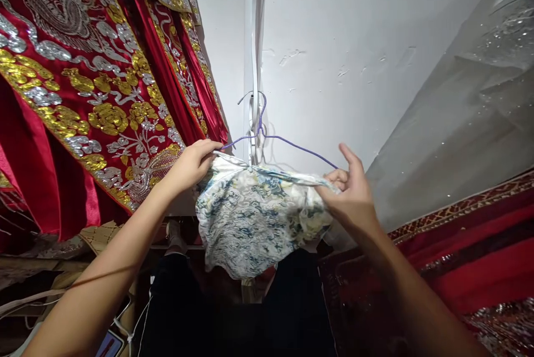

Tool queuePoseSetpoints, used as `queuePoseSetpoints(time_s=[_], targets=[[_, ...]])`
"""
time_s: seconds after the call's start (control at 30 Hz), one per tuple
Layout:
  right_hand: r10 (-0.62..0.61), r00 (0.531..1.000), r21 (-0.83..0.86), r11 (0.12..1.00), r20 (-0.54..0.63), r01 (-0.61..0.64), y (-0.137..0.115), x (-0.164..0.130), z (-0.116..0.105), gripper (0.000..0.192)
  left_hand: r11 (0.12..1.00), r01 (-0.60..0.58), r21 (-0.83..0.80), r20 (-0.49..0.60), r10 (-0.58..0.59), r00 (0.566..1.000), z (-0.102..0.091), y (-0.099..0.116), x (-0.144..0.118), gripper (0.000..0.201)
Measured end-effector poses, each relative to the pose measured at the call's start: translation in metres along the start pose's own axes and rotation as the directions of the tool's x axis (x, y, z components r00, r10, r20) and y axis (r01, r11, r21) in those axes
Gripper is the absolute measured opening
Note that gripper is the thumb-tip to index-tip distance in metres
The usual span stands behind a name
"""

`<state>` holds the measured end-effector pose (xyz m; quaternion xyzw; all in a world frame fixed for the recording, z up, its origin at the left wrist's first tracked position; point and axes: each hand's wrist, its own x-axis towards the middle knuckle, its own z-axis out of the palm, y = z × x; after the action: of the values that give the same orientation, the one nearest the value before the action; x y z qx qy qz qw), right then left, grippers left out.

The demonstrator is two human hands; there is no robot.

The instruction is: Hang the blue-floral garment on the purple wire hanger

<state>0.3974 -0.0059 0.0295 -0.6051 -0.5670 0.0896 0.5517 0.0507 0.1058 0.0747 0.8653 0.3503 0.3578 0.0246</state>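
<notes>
A purple wire clothes hanger (298, 147) hangs against a narrow white upright on the wall, its hook at the top. Below it spreads a garment (254, 218) of thin white cloth with a blue, green and yellow print. My left hand (196, 161) pinches the garment's upper left edge at the hanger's left end. At the other side, my right hand (350, 187) grips the garment's upper right edge between thumb and curled fingers, with the index finger raised beside the hanger's right end. Part of the hanger's lower portion is hidden behind the cloth.
Red cloth with gold and silver sequin embroidery (108, 118) hangs close on the left. A clear plastic cover (450, 134) and more red fabric (492, 257) are on the right. White cables (125, 326) and a phone (110, 344) lie at lower left.
</notes>
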Motion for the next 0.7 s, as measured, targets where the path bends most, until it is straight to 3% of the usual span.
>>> queuePoseSetpoints(time_s=[0.07, 0.1, 0.2, 0.23, 0.27, 0.3, 0.37, 0.47, 0.53, 0.6, 0.7], targets=[[0.068, 0.986, -0.056, 0.997, 0.153, -0.060, -0.002, 0.023, -0.018, 0.061, 0.999, -0.027, 0.021, 0.011, 0.027, 1.000, -0.003, -0.001, 0.002, 0.036], [0.125, 0.953, -0.053, 0.992, 0.276, -0.115, -0.003, 0.035, -0.027, 0.050, 0.999, -0.030, 0.027, 0.000, 0.030, 1.000, -0.005, -0.001, 0.003, 0.035], [0.289, 0.742, -0.005, 0.933, 0.606, -0.359, -0.013, 0.064, -0.046, 0.032, 1.000, -0.001, 0.017, -0.068, 0.002, 0.998, -0.007, 0.000, 0.006, 0.029], [0.329, 0.682, 0.012, 0.896, 0.654, -0.444, -0.017, 0.069, -0.047, 0.030, 1.000, 0.010, 0.002, -0.088, -0.009, 0.996, -0.006, 0.000, 0.006, 0.026], [0.351, 0.650, 0.051, 0.856, 0.674, -0.515, -0.020, 0.071, -0.043, 0.030, 1.000, 0.021, -0.012, -0.101, -0.022, 0.995, -0.005, 0.001, 0.006, 0.023], [0.355, 0.650, 0.118, 0.815, 0.672, -0.567, -0.023, 0.071, -0.036, 0.031, 0.999, 0.038, -0.024, -0.114, -0.040, 0.993, -0.003, 0.000, 0.005, 0.022], [0.317, 0.713, 0.301, 0.745, 0.625, -0.595, -0.024, 0.064, -0.015, 0.030, 0.993, 0.114, -0.029, -0.165, -0.117, 0.979, 0.003, -0.003, 0.000, 0.023], [0.254, 0.807, 0.490, 0.685, 0.532, -0.539, -0.018, 0.052, 0.017, 0.030, 0.951, 0.309, -0.025, -0.231, -0.306, 0.924, 0.011, -0.014, -0.013, 0.034], [0.228, 0.852, 0.548, 0.682, 0.470, -0.485, -0.015, 0.049, 0.025, 0.032, 0.921, 0.387, -0.031, -0.208, -0.385, 0.899, 0.013, -0.021, -0.020, 0.034], [0.229, 0.867, 0.573, 0.672, 0.442, -0.469, -0.018, 0.051, 0.023, 0.033, 0.923, 0.382, -0.040, -0.187, -0.382, 0.905, 0.009, -0.023, -0.020, 0.029], [0.347, 0.826, 0.556, 0.616, 0.445, -0.558, -0.035, 0.055, 0.005, 0.038, 0.962, 0.266, -0.066, -0.232, -0.274, 0.933, -0.005, -0.012, -0.003, 0.023]])
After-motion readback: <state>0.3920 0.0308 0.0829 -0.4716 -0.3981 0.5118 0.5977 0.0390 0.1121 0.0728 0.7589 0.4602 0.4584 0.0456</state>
